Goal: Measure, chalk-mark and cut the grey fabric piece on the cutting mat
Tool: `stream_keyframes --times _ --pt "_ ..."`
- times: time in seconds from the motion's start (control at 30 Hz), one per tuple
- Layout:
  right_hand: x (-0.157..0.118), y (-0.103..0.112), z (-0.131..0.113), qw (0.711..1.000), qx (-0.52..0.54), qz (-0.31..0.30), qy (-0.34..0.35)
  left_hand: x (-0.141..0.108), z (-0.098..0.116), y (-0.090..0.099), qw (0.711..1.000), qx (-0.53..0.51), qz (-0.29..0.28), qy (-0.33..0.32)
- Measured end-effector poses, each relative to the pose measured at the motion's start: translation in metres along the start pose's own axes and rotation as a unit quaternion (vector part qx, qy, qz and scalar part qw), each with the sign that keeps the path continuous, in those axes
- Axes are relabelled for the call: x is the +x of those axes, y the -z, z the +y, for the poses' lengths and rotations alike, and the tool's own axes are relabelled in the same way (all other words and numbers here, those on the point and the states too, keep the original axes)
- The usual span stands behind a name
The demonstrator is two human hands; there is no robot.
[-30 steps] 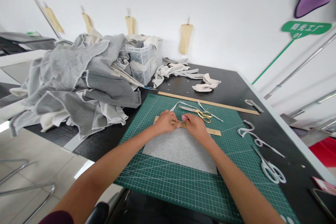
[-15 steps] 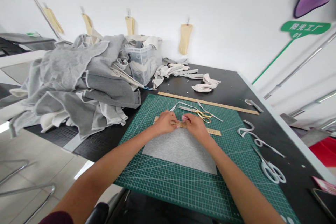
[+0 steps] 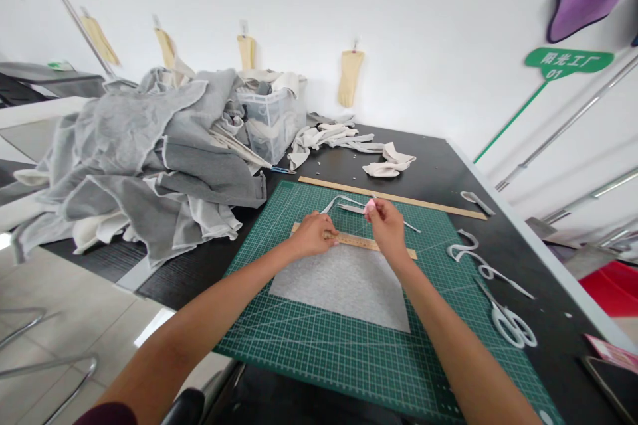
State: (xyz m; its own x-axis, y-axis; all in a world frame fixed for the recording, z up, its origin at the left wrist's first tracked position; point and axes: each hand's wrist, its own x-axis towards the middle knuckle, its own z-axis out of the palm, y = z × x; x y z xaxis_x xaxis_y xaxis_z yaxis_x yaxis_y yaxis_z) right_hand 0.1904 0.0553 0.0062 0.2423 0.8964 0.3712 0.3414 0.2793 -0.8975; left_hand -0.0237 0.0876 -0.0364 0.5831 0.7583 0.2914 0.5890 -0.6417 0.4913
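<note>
A short wooden ruler (image 3: pixel 359 241) lies across the upper part of a grey fabric piece (image 3: pixel 343 282) on the green cutting mat (image 3: pixel 319 358). My left hand (image 3: pixel 313 234) is closed at the ruler's left part, its fingertips pressed against it. Raised a little over the ruler's right half, my right hand (image 3: pixel 389 226) pinches a small pink piece of tailor's chalk (image 3: pixel 369 208). Gold-handled scissors lie just behind that hand; only their blades (image 3: pixel 350 208) show plainly. A thin fabric strip (image 3: pixel 335 200) curves beside them.
A long wooden ruler (image 3: pixel 393 197) borders the mat's far side. White-handled scissors (image 3: pixel 513 327) and curled strips (image 3: pixel 468 249) lie to the right, near a phone (image 3: pixel 611 382). Grey fabric (image 3: pixel 119 126) is heaped at left, beside a clear bin (image 3: pixel 269 116). Scraps (image 3: pixel 391 161) lie behind.
My right hand has lifted off the ruler and moved up and to the right, bringing the pink chalk into view and covering the scissors' gold handles. My left hand stays on the ruler.
</note>
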Motion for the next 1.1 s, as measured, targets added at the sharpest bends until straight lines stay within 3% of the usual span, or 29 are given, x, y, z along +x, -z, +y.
stream_keyframes --times 0.1,0.33,0.57,0.73,0.83,0.97,1.03,1.1 --pt "0.006 0.013 -0.01 0.994 0.096 0.025 -0.055 -0.001 0.002 0.002 1.0 0.001 0.004 -0.002" --pt "-0.016 0.038 -0.019 0.965 0.206 -0.013 -0.159 -0.004 0.013 0.009 0.999 0.031 0.004 -0.02" --pt "-0.021 0.041 -0.024 0.975 0.174 0.012 -0.141 -0.006 0.024 0.018 0.993 0.084 0.084 0.01" --pt "-0.021 0.04 -0.021 0.988 0.097 0.023 -0.121 -0.005 0.034 0.034 0.989 -0.05 0.113 0.082" --pt "-0.024 0.034 -0.019 0.986 0.088 -0.019 -0.142 -0.006 0.039 0.038 0.973 -0.196 0.024 0.122" --pt "-0.027 0.025 -0.017 0.972 0.107 -0.085 -0.19 -0.014 0.047 0.041 0.894 -0.402 -0.138 0.142" --pt "-0.029 0.022 -0.016 0.965 0.105 -0.12 -0.21 -0.018 0.05 0.045 0.847 -0.455 -0.241 0.13" --pt "-0.033 0.018 -0.015 0.954 0.091 -0.171 -0.23 -0.019 0.05 0.048 0.829 -0.445 -0.32 0.109"
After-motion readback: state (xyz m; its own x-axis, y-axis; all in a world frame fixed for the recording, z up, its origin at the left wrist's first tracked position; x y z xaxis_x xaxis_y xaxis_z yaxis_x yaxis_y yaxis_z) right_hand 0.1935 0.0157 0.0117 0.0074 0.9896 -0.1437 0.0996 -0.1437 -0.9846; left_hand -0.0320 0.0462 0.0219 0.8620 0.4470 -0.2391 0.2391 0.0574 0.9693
